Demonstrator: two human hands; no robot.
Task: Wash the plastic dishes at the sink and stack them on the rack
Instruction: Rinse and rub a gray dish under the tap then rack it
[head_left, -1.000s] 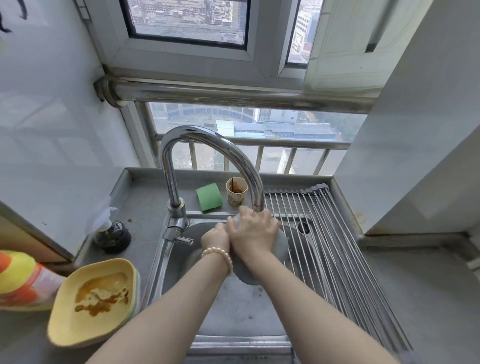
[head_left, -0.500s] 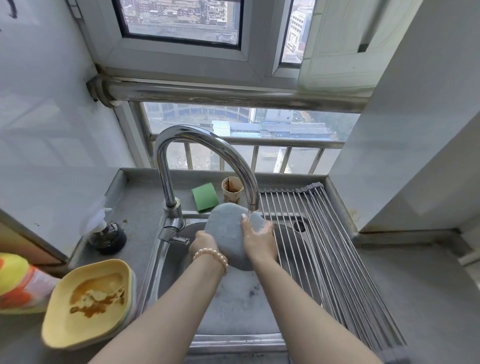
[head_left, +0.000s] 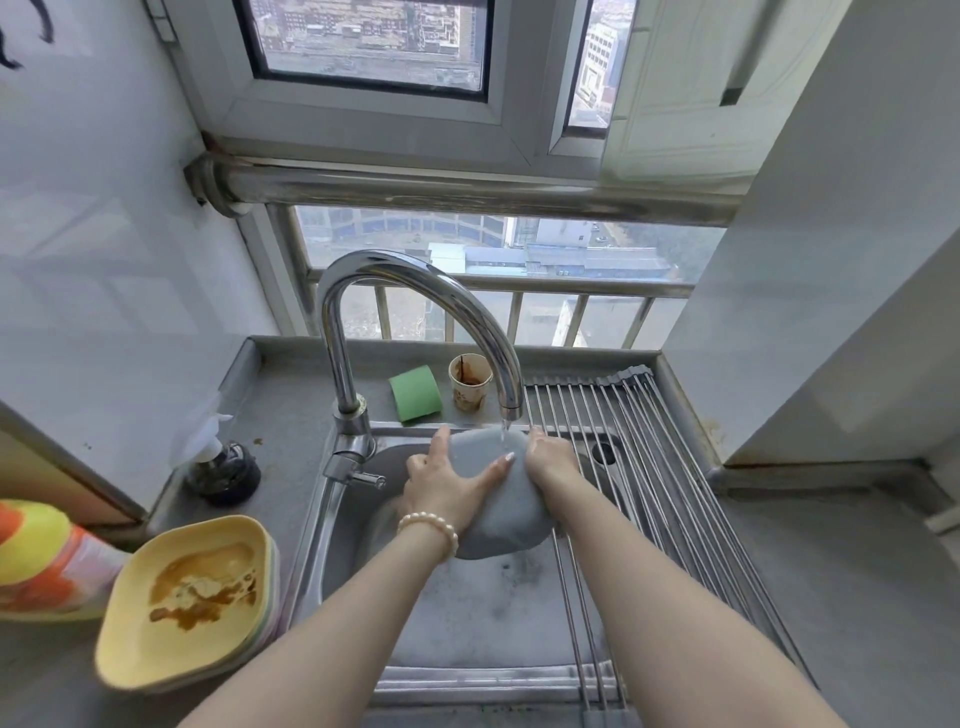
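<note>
Water runs in a thin stream from the faucet (head_left: 415, 312) spout onto the top edge of a grey plastic dish (head_left: 493, 499), which is held tilted over the sink (head_left: 467, 623), just below the spout. The left hand (head_left: 447, 488) lies spread against the dish's face, fingers straight and thumb stretched across it, a pearl bracelet (head_left: 428, 527) on the wrist. The right hand (head_left: 553, 460) grips the dish's right edge with curled fingers. Right of the faucet, a roll-up metal rack (head_left: 675, 493) spans the sink's right side. Behind the faucet stand a green sponge (head_left: 415, 392) and a stained paper cup (head_left: 470, 382). Left of the faucet, on the tabletop (head_left: 291, 395), sit a dark soap dispenser (head_left: 223, 467) and a stack of dishes topped by a yellow dish (head_left: 192, 608) smeared with brown sauce.
</note>
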